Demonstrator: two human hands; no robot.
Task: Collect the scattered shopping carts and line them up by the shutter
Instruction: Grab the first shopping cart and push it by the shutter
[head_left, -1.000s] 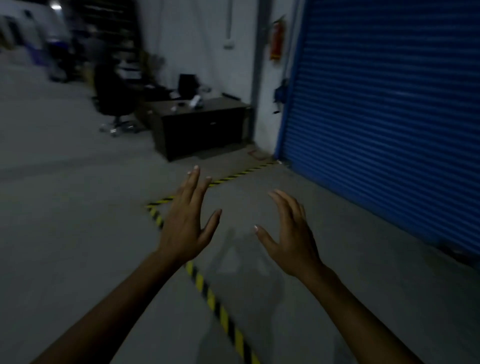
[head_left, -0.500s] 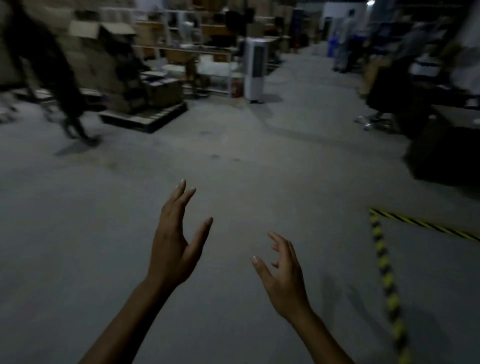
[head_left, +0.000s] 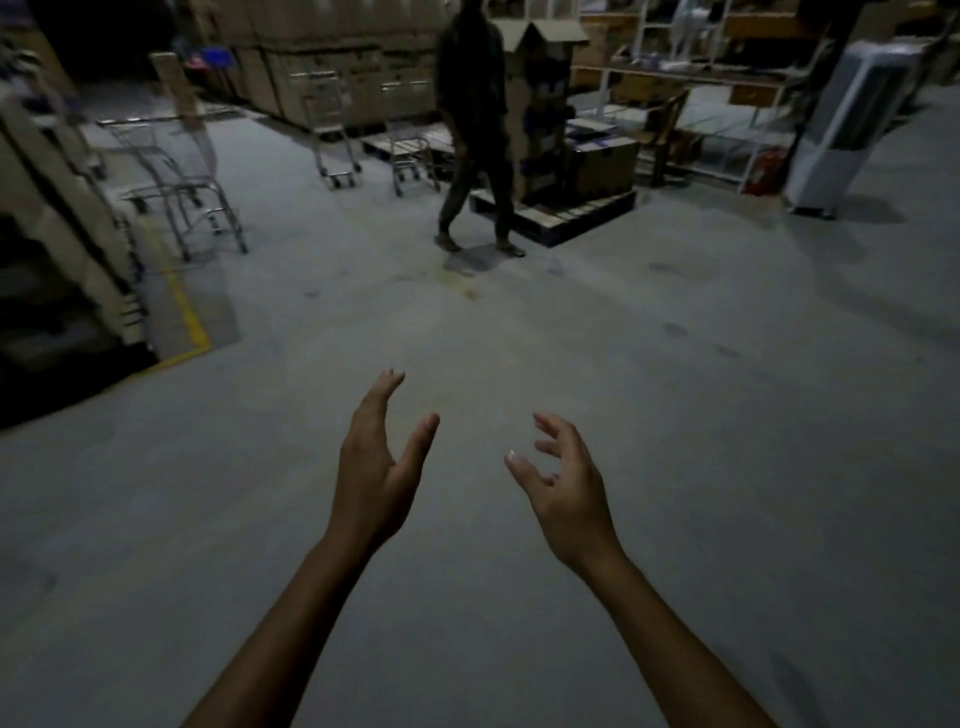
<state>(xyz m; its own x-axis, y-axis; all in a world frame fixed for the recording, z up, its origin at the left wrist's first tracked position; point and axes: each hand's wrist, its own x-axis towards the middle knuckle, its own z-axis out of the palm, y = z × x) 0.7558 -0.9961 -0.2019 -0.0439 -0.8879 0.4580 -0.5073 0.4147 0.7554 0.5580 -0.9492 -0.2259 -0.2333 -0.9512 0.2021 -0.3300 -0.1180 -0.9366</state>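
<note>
Three metal shopping carts stand far ahead on the grey floor. One cart (head_left: 176, 171) is at the left beside stacked goods, a second cart (head_left: 332, 130) stands before a wall of cardboard boxes, and a third cart (head_left: 413, 156) is just right of it. My left hand (head_left: 376, 462) and my right hand (head_left: 563, 483) are stretched out in front of me, fingers relaxed, holding nothing. Both hands are well short of every cart. The shutter is out of view.
A person (head_left: 475, 130) walks across the floor ahead, next to a pallet (head_left: 566, 215) loaded with boxes. Shelving (head_left: 701, 78) and a white floor-standing unit (head_left: 852, 119) stand at the back right. A yellow floor line (head_left: 182, 301) edges dark stacks at the left.
The view has swung left, away from the blue shutter and desk, onto the warehouse floor with the carts. My hands stay out in front, and the fingers of my right hand have curled slightly.
</note>
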